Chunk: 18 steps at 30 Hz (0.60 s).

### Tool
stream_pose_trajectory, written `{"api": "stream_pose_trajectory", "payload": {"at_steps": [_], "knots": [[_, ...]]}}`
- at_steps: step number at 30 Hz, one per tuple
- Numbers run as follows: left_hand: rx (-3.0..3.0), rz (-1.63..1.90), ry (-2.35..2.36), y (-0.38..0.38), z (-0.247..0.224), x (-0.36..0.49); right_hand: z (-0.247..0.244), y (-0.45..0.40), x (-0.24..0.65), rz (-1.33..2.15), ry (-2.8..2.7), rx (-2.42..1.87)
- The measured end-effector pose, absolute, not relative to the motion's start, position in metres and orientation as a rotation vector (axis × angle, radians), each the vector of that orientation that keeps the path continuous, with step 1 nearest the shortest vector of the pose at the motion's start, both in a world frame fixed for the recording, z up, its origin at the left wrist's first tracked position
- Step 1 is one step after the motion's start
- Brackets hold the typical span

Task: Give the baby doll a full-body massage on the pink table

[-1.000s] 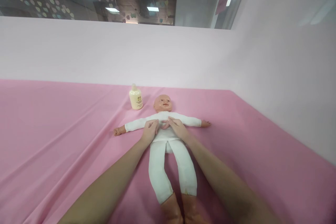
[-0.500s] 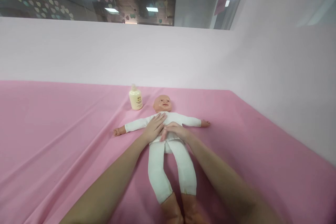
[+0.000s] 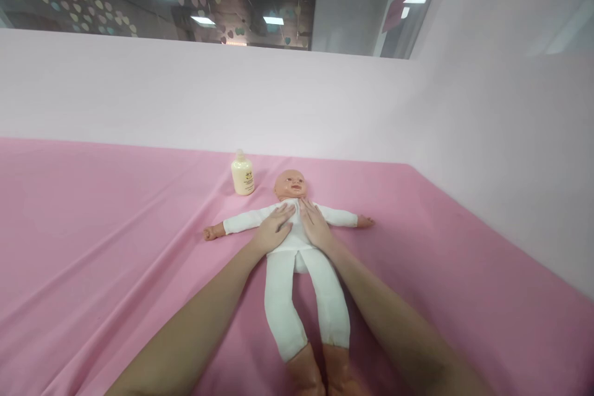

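Note:
A baby doll (image 3: 304, 263) with a white cloth body lies on its back, arms stretched out to both sides and feet toward me. My left hand (image 3: 275, 229) rests flat on the left side of its chest, fingers extended. On the right side of the chest lies my right hand (image 3: 315, 226), also flat, its fingers pointing toward the doll's head. A strip of white cloth shows between the two hands. Neither hand grips anything. Just left of the doll's head stands a pale yellow pump bottle (image 3: 242, 174), upright, with dark print on its front.
A pink cloth (image 3: 116, 216) with several folds on its left covers the surface under the doll. White walls (image 3: 195, 96) rise behind and on the right. Above the back wall a window (image 3: 223, 0) shows ceiling lights and heart-shaped decorations.
My right hand has turned and slid up from the doll's belly onto the right side of its chest, now flat. My left hand stays almost in place. The view has shifted slightly.

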<state>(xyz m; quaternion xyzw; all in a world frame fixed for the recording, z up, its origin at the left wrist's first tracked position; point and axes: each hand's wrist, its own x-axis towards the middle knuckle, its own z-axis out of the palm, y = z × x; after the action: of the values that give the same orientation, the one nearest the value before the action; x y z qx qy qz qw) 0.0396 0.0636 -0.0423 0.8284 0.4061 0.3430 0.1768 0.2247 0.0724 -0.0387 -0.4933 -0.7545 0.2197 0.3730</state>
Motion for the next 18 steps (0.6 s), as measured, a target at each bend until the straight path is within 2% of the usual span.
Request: {"api": "stream_pose_trajectory", "payload": {"at_steps": [9, 13, 18], "knots": [[2.106, 1.029, 0.602, 0.039, -0.027, 0.051, -0.033, 0.074, 0.23, 0.627, -2.053, -1.054], [1.93, 1.081, 0.694, 0.038, -0.03, 0.053, -0.024, 0.066, 0.229, 0.767, -1.989, -0.929], [1.666, 1.337, 0.996, 0.049, -0.04, 0.049, -0.018, 0.057, 0.23, 0.919, -1.665, -0.952]]}}
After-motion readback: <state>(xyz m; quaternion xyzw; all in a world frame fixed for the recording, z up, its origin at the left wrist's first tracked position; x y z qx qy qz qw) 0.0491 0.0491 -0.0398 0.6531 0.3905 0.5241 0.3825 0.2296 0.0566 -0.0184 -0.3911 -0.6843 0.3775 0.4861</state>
